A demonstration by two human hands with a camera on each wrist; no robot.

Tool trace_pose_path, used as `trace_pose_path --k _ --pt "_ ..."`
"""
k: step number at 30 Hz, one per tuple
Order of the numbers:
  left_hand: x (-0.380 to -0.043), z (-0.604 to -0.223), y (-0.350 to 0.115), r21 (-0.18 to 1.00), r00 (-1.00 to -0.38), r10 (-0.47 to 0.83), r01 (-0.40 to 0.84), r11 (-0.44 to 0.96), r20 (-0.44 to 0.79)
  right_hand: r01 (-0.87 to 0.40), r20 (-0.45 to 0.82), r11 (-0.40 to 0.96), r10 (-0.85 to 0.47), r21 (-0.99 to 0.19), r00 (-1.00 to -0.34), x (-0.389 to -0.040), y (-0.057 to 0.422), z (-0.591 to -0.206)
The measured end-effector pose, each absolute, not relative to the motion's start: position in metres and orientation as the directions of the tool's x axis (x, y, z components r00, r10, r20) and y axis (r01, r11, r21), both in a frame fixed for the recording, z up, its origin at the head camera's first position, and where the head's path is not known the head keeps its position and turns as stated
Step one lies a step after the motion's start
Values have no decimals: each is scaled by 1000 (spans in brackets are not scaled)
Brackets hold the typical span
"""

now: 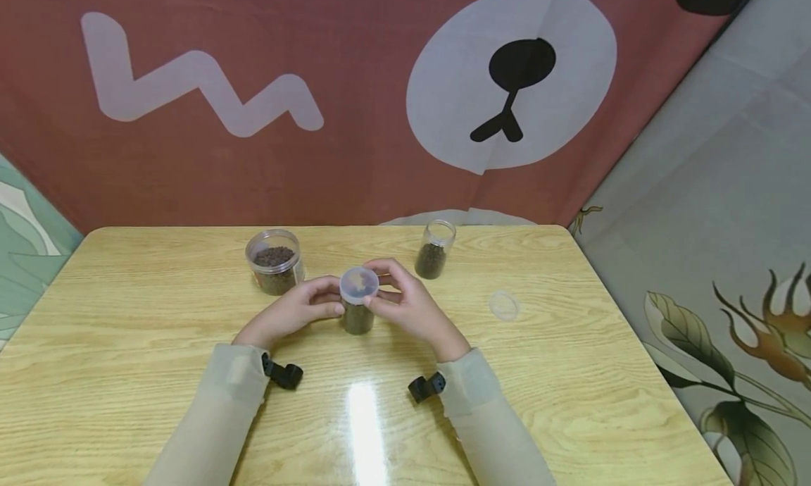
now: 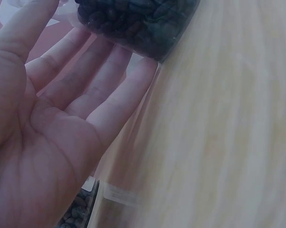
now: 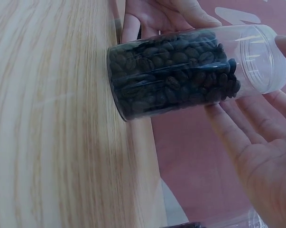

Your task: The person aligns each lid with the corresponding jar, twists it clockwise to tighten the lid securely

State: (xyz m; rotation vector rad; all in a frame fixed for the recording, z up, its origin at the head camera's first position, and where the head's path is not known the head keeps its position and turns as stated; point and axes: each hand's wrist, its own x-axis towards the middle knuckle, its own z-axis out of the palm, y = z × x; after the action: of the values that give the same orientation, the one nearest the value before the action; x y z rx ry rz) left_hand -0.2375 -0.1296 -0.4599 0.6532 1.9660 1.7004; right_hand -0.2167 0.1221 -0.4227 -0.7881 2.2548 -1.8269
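Note:
A clear plastic jar [image 1: 357, 320] partly filled with dark coffee beans [image 3: 171, 76] stands upright at mid-table, a translucent lid [image 1: 359, 282] on its mouth. My left hand [image 1: 298, 310] holds the jar's side with thumb and fingertips. In the left wrist view the fingers [image 2: 119, 102] touch the jar near its base. From the other side my right hand [image 1: 405, 303] pinches the lid's rim between thumb and fingers. Whether the lid sits fully down cannot be told.
A wide open jar [image 1: 277, 282] of dark contents stands at the back left. Behind my right hand is an open, slimmer jar [image 1: 432, 259] partly filled with beans. A clear lid [image 1: 504, 306] lies flat on the wooden table [image 1: 570, 401] at right.

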Motion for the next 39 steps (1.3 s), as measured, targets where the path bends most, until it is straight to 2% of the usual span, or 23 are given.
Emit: trace_pose_path --k 30,39 --pt "-237 -461 -130 990 -771 637 95 106 5 -327 237 106 -488 -939 -840 -221 135 -423" --pt "-238 -462 -130 986 -789 615 99 133 -3 -291 171 146 -536 -946 -827 -225 135 -428"
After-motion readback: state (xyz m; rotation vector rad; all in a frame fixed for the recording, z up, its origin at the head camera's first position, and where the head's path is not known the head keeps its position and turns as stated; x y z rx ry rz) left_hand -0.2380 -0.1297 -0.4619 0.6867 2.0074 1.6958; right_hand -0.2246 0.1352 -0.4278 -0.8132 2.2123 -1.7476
